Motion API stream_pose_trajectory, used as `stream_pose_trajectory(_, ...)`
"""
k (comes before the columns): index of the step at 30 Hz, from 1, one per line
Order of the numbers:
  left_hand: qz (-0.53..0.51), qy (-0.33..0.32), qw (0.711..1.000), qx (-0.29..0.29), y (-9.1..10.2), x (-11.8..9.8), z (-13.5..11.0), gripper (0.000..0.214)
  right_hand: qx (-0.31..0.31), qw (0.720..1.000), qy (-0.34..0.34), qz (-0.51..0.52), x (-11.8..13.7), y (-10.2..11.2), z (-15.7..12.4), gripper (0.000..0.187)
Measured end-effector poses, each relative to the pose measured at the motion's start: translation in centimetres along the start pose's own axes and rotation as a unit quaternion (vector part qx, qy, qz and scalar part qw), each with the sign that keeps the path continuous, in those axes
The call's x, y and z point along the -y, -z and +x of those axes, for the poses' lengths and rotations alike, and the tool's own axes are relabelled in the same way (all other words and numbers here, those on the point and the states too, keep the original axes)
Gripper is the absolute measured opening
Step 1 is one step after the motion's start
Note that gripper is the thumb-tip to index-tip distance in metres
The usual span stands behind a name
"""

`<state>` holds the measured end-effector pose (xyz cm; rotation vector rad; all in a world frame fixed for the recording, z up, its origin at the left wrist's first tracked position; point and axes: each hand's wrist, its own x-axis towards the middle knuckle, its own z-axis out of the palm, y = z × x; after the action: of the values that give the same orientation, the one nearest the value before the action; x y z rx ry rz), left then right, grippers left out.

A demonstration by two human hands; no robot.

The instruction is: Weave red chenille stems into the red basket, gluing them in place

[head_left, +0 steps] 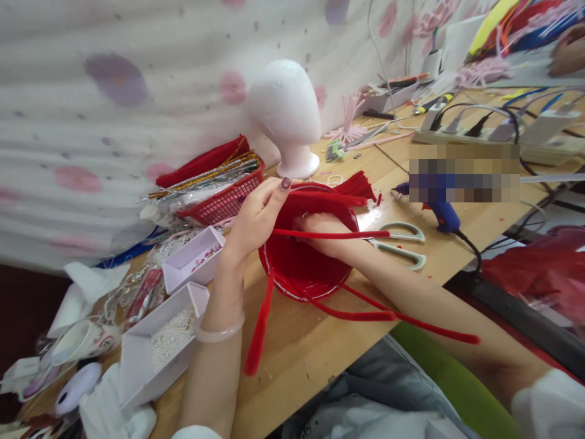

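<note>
A red bowl-shaped piece (299, 268), like a small cap with a wired rim, is tipped with its hollow side towards me. Several fuzzy red pipe cleaners (260, 326) stick out from its edge. My left hand (256, 216) is closed on its upper left rim, thumb on top. Inside the hollow is my right hand (322, 230), with a pipe cleaner crossing in front of it. Its fingertips are hidden, so I cannot make out their grip. Scissors (402, 244) with pale handles lie beside the piece, under my right forearm.
A white foam head (287, 113) stands behind. At left are a red basket (223, 198) of pipe cleaners and a white box (132, 366) of beads. A blue glue gun (443, 213) and power strip (479, 143) are right. Another person's hand (569, 52) shows top right.
</note>
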<state>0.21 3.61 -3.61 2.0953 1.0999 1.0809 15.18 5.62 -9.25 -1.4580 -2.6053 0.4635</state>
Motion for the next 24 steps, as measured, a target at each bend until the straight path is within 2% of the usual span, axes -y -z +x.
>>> stream_pose_trajectory(16,0.014,-0.017,1.000,-0.003,-0.27,0.09,0.00,0.048,-0.005,0.999,0.033,-0.033,-0.12,-0.72,0.51,0.041)
stream_pose_trajectory(24,0.015,-0.021,1.000,-0.003,-0.31,-0.06,0.07,0.045,-0.004,0.999,0.028,-0.028,0.40,-0.35,0.32,0.037)
